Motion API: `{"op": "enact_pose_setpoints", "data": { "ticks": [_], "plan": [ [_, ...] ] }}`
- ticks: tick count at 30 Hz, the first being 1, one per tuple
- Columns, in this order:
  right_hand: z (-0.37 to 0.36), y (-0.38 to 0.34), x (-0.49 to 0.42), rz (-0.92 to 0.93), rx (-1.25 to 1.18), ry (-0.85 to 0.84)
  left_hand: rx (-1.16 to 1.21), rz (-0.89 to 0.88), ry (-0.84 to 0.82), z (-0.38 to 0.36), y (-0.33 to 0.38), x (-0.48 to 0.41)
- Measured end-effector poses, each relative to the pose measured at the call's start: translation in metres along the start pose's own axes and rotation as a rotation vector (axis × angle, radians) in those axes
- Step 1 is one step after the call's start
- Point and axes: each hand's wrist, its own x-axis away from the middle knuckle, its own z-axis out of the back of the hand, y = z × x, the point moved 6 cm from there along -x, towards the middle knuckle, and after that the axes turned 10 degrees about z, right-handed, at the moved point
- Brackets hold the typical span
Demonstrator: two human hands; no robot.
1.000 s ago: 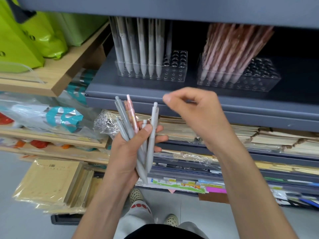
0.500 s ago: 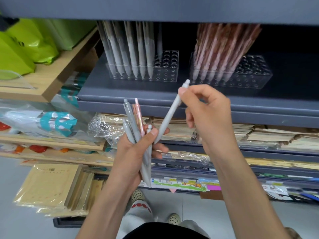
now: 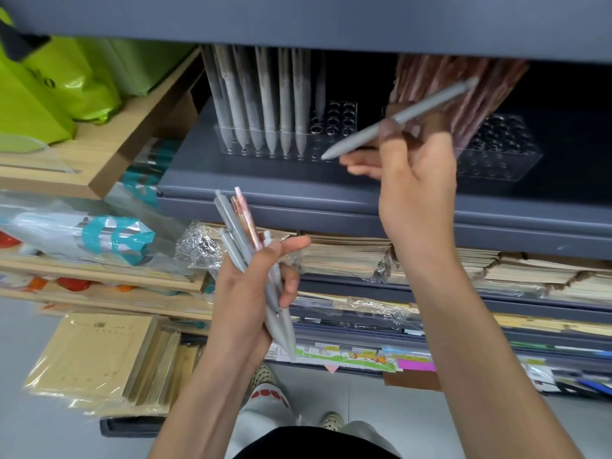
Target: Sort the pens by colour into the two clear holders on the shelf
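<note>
"Holding what, the right hand (image 3: 414,180)?"
"One grey pen (image 3: 402,117), pinched mid-barrel and tilted, its tip down at the left holder (image 3: 334,130) on the shelf (image 3: 265,187), beside the standing grey pens (image 3: 271,104)."
"And the left hand (image 3: 255,293)?"
"Clenched round a bundle of pens (image 3: 243,236), mostly grey, one pink, below the shelf. The right holder (image 3: 496,155) carries pink pens (image 3: 463,94)."

Grey pen (image 3: 400,119) now near left holder (image 3: 334,127)

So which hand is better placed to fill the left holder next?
Right. The right hand holds one grey pen, tip near free holes of the left holder; the left hand grips the bundle.
</note>
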Motion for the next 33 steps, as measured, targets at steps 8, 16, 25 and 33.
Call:
{"op": "enact_pose_setpoints", "data": {
  "ticks": [8, 16, 25, 33],
  "plan": [
    [-0.016, 0.005, -0.019, 0.168, 0.309, 0.167, -0.055, -0.014, 0.015, 0.008, 0.007, 0.005],
    [-0.043, 0.007, -0.047, 0.197, 0.631, -0.072, -0.154, -0.030, 0.049, 0.016, 0.010, 0.013],
    [-0.061, 0.011, -0.079, 0.219, 1.046, -0.313, -0.233, -0.069, 0.046, 0.015, 0.009, 0.015],
    [-0.064, 0.012, -0.082, 0.220, 1.079, -0.346, -0.209, -0.056, 0.035, 0.014, 0.006, 0.015]
  ]
}}
